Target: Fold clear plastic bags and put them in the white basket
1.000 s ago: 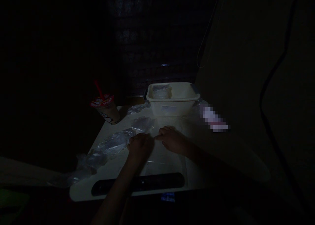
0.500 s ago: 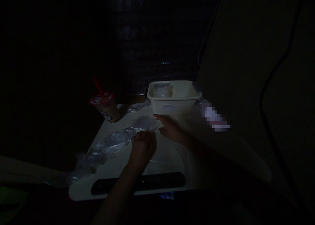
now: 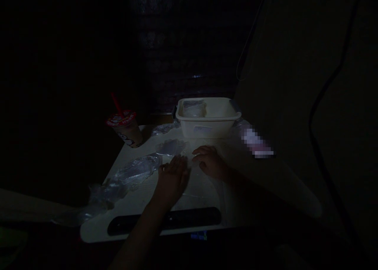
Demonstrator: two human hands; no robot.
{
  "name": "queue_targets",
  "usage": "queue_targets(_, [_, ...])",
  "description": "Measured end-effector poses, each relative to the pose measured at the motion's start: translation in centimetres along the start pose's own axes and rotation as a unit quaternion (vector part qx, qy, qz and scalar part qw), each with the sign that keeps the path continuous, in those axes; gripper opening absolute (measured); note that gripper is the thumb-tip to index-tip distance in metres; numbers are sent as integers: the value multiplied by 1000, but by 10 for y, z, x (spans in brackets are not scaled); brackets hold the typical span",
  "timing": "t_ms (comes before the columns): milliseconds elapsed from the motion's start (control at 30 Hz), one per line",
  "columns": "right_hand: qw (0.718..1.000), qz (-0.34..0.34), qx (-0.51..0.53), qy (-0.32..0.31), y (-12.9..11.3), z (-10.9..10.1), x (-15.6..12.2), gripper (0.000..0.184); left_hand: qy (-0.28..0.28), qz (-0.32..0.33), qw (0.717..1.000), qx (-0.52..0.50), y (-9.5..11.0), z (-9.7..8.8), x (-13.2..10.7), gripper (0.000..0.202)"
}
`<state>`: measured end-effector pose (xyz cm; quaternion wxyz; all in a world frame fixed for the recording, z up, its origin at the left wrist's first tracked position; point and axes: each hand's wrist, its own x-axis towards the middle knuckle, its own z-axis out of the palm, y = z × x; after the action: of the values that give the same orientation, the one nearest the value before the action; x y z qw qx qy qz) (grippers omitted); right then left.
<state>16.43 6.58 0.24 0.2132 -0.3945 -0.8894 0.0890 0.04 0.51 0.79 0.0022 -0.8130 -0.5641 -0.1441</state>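
My left hand point(image 3: 173, 179) is low over the middle of the small white table, its fingers stretched forward beside a clear plastic bag point(image 3: 171, 148). I see nothing held in it, though the dim light hides its palm side. To its right my right hand point(image 3: 212, 163) hovers with thumb and fingers apart and nothing visible between them. A crumpled length of clear plastic point(image 3: 137, 171) trails from near my left hand towards the table's left corner. Just beyond both hands stands a white plastic tub point(image 3: 208, 128) with a clear plastic-wrapped packet point(image 3: 193, 108) inside.
A lidded drink cup point(image 3: 128, 134) with a red straw stands at the table's left edge. More crumpled plastic point(image 3: 163, 129) lies left of the tub. A blurred-out object point(image 3: 256, 143) is on the right. A dark slot point(image 3: 195, 218) runs along the table's front edge. The room is very dark.
My right hand has drawn back from the plastic bag, towards me and to the right. My left hand's fingers have straightened from a curled grip. The bag now lies flatter.
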Motion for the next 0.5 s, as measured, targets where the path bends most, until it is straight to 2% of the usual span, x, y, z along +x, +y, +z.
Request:
queue_targets(133, [999, -15, -30, -17, -12, 0, -12, 35, -29, 30, 998, 54, 3, 9, -5, 43])
queue_targets(267, [998, -20, -57, -32, -18, -1, -17, 34, -60, 33, 996, 58, 2, 12, -3, 47])
queue_targets(400, [999, -4, -48, -8, -17, -11, -29, 38, -42, 14, 999, 20, -1, 0, -7, 43])
queue_targets(500, [998, -52, -39, 19, -17, -21, -59, 42, -27, -4, 999, -19, -7, -15, -27, 43])
